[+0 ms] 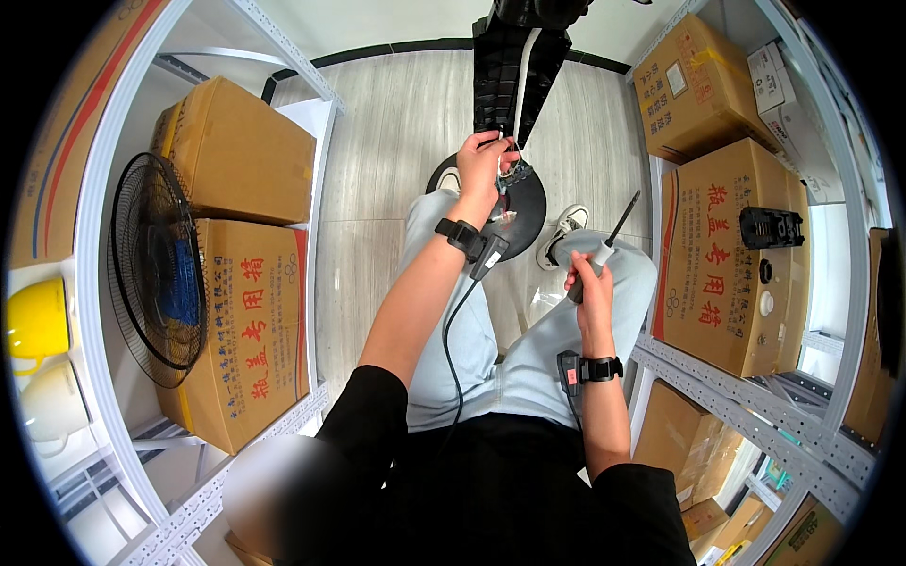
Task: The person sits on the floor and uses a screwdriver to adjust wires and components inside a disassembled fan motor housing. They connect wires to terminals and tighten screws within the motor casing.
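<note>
A black fan stand point(495, 80) rises ahead of me, its back opened, with a pale cable running down inside. Thin wires point(511, 158) and small parts show at its lower end, above the round black base point(530, 212). My left hand point(483, 170) is at these wires, fingers curled and pinching among them; the exact wire is too small to tell. In my right hand point(595, 292) is a screwdriver point(604, 252) with a grey and white handle, held over my right thigh. Its dark shaft points up and away from the stand.
On the left shelf, a black fan guard point(159, 269) leans against cardboard boxes point(250, 321), near a yellow mug point(40, 325) and a white mug point(55, 406). On the right, a black plastic part point(772, 228), a black knob point(766, 271) and a white round piece point(766, 303) lie on a box point(722, 255).
</note>
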Motion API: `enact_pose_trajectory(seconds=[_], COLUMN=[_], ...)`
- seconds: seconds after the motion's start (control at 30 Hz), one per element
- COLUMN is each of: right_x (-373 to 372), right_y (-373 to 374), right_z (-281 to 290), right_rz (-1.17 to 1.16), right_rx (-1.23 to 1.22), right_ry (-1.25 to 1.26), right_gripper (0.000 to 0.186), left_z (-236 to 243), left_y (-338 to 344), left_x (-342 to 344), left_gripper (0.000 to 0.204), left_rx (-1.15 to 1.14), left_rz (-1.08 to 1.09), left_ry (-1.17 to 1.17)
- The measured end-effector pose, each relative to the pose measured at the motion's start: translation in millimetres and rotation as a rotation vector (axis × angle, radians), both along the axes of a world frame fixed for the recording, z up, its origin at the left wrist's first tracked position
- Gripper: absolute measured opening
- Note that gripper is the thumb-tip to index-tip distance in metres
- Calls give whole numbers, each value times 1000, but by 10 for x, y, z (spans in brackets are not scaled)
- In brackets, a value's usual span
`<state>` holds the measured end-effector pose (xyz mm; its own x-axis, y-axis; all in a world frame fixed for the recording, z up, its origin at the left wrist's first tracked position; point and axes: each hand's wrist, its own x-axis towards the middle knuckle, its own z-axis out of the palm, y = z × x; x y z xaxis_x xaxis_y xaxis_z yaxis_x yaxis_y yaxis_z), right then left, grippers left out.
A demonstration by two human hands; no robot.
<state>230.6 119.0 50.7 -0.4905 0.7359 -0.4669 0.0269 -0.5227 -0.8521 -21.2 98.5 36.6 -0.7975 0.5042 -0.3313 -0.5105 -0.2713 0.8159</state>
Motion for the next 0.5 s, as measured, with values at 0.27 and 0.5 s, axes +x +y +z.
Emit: enact_pose_trajectory(seconds=[0.27,0.5], right_x=[10,15], right_y=[-1,-6], right_z=[-35,4], right_rz=[-12,-9], right_rx=[0,2], right_ry=[-1,-15], right_gripper=[19,20], left_z=[5,65], left_y=[74,46], left_x=[102,29], left_gripper=[17,17], left_rx=[-337,-640], left_rz=[155,155], left_ry=[390,1099])
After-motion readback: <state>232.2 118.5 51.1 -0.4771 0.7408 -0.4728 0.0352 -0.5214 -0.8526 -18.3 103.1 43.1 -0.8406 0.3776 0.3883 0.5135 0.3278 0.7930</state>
